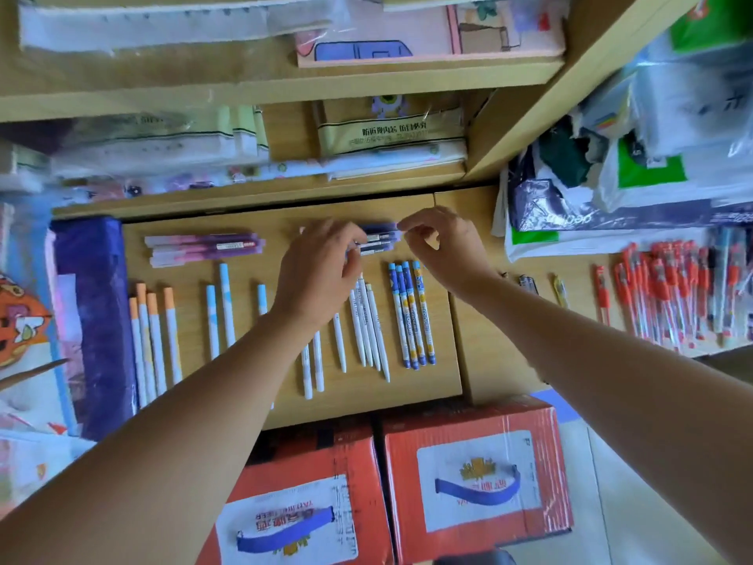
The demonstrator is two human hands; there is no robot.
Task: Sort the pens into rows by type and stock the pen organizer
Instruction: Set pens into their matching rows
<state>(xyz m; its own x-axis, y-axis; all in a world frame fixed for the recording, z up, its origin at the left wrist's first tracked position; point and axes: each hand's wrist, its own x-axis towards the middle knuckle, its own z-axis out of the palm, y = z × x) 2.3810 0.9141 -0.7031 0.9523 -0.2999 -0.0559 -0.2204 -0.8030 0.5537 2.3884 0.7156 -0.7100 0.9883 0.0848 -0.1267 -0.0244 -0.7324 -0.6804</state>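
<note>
Pens lie sorted on a wooden shelf (407,401). Orange-capped white pens (151,336) are at the left, light-blue-capped ones (222,307) beside them, plain white pens (366,332) in the middle, and blue patterned pens (411,316) at the right. Pink-purple pens (203,247) lie crosswise at the back left. A bunch of dark purple pens (381,238) lies crosswise at the back middle. My left hand (322,271) holds its left end with curled fingers. My right hand (442,246) pinches at its right end.
Several red pens (668,291) lie loose on the shelf at the right, below stacked bags (652,177). A purple box (93,320) borders the left. Two red cartons (472,475) stand below the shelf. Packaged goods fill the upper shelves (391,136).
</note>
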